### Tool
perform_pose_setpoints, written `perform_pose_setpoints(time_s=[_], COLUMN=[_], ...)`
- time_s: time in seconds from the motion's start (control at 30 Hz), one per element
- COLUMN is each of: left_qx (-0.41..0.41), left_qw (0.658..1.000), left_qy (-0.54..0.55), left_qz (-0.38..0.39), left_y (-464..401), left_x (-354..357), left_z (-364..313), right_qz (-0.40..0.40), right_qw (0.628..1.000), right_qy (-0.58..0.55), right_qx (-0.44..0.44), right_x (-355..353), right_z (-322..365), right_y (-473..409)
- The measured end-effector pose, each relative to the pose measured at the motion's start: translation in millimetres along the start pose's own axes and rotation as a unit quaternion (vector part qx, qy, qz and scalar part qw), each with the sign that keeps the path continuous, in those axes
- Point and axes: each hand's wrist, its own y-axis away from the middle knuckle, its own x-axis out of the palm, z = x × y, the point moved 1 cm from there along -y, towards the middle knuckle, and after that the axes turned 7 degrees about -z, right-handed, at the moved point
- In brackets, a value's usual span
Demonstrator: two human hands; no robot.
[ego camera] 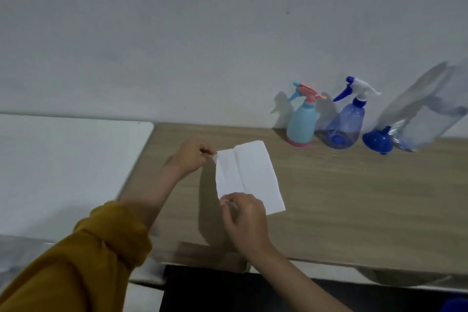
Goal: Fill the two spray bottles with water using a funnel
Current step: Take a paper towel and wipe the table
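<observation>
1. Mustard-yellow sleeve (83, 258), pushed up the forearm, fills the lower-left corner nearest the camera; it belongs to the left arm.
2. Right hand (247, 223) comes next, over the near part of the wooden table (354, 197). Its thumb and fingers pinch the near corner of a white tissue (249, 175).
3. Left hand (191, 153) reaches further out and pinches the far left corner of the same tissue, so the sheet is held between both hands above the tabletop. Creases run along its length.
4. Left of the table lies a white surface (63, 159), its edge touching the table's side.
5. At the table's far right, against the grey wall (202, 33), stands a row of the task's things. A light blue spray bottle (302, 119) with a pink base and pink-and-blue trigger stands upright.
6. Just beside it to the right is a clear blue spray bottle (345, 124) with a white-and-blue trigger head, also upright.
7. Further right, a blue funnel (377, 140) rests on the table, next to a large clear plastic bottle (425, 114) that looks blurred and tilted.
</observation>
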Motion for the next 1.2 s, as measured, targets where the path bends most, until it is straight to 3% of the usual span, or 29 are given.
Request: perform_pose_setpoints(time_s=[0.1, 0.23, 0.43, 0.57, 0.63, 1.2], left_qx=[-0.012, -0.020, -0.026, -0.003, 0.001, -0.006], left_qw=[0.999, 0.999, 0.995, 0.975, 0.957, 0.935], left_qy=[-0.027, -0.030, -0.091, -0.197, -0.240, -0.265], left_qz=[0.016, 0.041, -0.004, 0.106, 0.161, 0.234], left_y=[19, 50, 89, 112, 120, 115], left_x=[-12, -26, -19, 1, 10, 64], left_z=[44, 69, 78, 62, 54, 11], right_qz=[0.029, 0.128, 0.037, 0.264, 0.321, 0.306], right_qw=[0.997, 0.990, 0.995, 0.941, 0.916, 0.921], right_qy=[0.058, 0.059, 0.076, 0.200, 0.226, 0.229], right_qx=[-0.034, -0.014, -0.047, -0.070, -0.086, -0.070], right_x=[37, 70, 73, 82, 86, 39], right_z=[20, 29, 3, -25, -37, -87], right_y=[13, 27, -11, -36, -30, -27])
